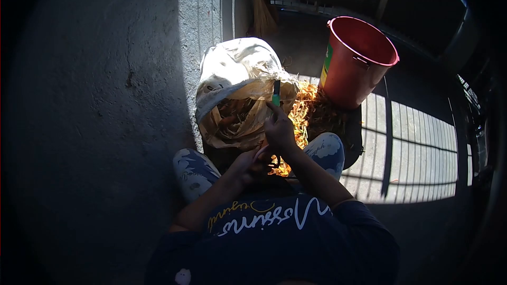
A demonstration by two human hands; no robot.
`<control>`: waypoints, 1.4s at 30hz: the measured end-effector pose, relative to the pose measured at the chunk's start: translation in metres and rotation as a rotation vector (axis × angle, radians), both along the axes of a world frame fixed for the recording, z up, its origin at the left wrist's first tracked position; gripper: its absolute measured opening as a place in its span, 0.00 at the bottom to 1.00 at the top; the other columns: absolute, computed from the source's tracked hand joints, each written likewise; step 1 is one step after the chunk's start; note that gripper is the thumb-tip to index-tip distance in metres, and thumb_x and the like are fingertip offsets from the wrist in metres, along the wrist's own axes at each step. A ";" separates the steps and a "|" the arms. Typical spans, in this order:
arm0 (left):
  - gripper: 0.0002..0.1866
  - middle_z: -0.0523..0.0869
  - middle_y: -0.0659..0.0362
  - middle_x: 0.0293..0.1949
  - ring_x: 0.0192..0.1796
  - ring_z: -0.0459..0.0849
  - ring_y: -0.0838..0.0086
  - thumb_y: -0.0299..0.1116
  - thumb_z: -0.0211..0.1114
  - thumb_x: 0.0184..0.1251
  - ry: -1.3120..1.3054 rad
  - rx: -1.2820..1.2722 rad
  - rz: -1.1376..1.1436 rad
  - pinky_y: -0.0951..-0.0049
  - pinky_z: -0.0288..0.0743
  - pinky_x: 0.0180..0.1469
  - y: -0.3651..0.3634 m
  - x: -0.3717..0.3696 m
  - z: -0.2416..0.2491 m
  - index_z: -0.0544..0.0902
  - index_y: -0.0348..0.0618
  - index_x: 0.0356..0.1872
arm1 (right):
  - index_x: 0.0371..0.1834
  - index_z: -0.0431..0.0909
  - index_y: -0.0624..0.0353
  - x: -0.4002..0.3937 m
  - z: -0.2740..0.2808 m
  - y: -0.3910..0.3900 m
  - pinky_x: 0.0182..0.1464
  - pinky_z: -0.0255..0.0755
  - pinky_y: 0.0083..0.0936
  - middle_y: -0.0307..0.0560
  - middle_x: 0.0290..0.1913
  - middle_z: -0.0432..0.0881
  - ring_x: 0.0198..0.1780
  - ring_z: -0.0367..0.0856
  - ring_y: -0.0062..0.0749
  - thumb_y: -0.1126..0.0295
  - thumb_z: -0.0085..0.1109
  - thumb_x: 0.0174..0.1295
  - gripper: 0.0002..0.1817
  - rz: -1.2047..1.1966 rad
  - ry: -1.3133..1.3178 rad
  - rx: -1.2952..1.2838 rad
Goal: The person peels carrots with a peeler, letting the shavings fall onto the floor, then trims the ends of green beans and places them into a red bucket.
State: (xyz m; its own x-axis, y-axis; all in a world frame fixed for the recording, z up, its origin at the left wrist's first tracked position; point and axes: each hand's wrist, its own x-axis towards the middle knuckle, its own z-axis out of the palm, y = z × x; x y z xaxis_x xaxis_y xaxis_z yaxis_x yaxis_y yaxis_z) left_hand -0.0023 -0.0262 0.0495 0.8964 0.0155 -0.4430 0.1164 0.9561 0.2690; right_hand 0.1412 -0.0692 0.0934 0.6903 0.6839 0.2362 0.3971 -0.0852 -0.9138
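My right hand (pixel 279 129) is closed around a tool with a green and black handle (pixel 276 96), whose end sticks up above the fingers. Just below and to the left, my left hand (pixel 248 164) is in shadow, its fingers bent close to my right hand. A thin pinkish piece seems to lie at its fingertips, too dark to make out. Beyond both hands stands an open white sack (pixel 240 60) with brownish, stringy pieces (pixel 232 119) inside. Orange-yellow peelings or shavings (pixel 300 116) are scattered right of the sack and between my knees.
A red bucket (pixel 351 68) stands tilted in view at the back right, beside the peelings. A rough concrete wall (pixel 116 84) rises on the left. At the back, a straw broom (pixel 263 16) leans near the wall. Barred sunlight falls on the floor (pixel 417 148) at right.
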 end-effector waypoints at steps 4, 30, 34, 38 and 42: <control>0.19 0.76 0.58 0.31 0.25 0.79 0.72 0.46 0.43 0.69 0.304 0.255 -0.024 0.76 0.75 0.19 -0.023 -0.012 0.033 0.68 0.40 0.48 | 0.51 0.72 0.62 0.061 -0.013 0.008 0.32 0.69 0.27 0.53 0.25 0.77 0.25 0.75 0.31 0.72 0.48 0.48 0.23 -0.187 -0.060 -0.074; 0.18 0.77 0.58 0.30 0.26 0.76 0.77 0.44 0.45 0.68 0.291 0.670 -0.120 0.78 0.71 0.27 -0.013 -0.022 0.025 0.72 0.37 0.43 | 0.51 0.70 0.63 0.079 0.006 -0.002 0.36 0.70 0.35 0.56 0.31 0.78 0.33 0.78 0.47 0.71 0.48 0.49 0.22 -0.207 0.000 -0.086; 0.17 0.76 0.58 0.32 0.28 0.75 0.77 0.43 0.45 0.68 0.304 0.873 -0.169 0.77 0.71 0.29 -0.015 -0.018 0.027 0.72 0.38 0.44 | 0.51 0.71 0.62 0.061 -0.001 0.004 0.39 0.69 0.35 0.56 0.32 0.76 0.36 0.77 0.44 0.72 0.48 0.51 0.21 -0.115 -0.047 -0.025; 0.17 0.76 0.59 0.32 0.30 0.75 0.76 0.42 0.46 0.68 0.271 0.920 -0.217 0.76 0.72 0.31 -0.008 -0.024 0.032 0.72 0.38 0.45 | 0.50 0.71 0.62 0.110 -0.032 0.009 0.39 0.70 0.39 0.61 0.31 0.77 0.36 0.77 0.51 0.73 0.47 0.50 0.20 -0.417 -0.275 -0.070; 0.18 0.80 0.53 0.35 0.34 0.81 0.69 0.41 0.44 0.68 0.156 0.408 -0.046 0.68 0.76 0.39 0.000 -0.023 0.028 0.70 0.37 0.48 | 0.51 0.70 0.62 0.085 -0.004 0.000 0.33 0.70 0.32 0.55 0.26 0.75 0.30 0.76 0.40 0.72 0.46 0.50 0.22 -0.301 -0.074 -0.006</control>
State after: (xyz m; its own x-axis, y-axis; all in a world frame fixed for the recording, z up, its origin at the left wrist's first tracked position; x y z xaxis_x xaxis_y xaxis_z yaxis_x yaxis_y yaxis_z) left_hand -0.0257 -0.0263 0.0774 0.8232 0.1788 -0.5389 0.2255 0.7681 0.5993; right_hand 0.2259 -0.0690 0.0889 0.8429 0.4532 0.2901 0.4188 -0.2142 -0.8825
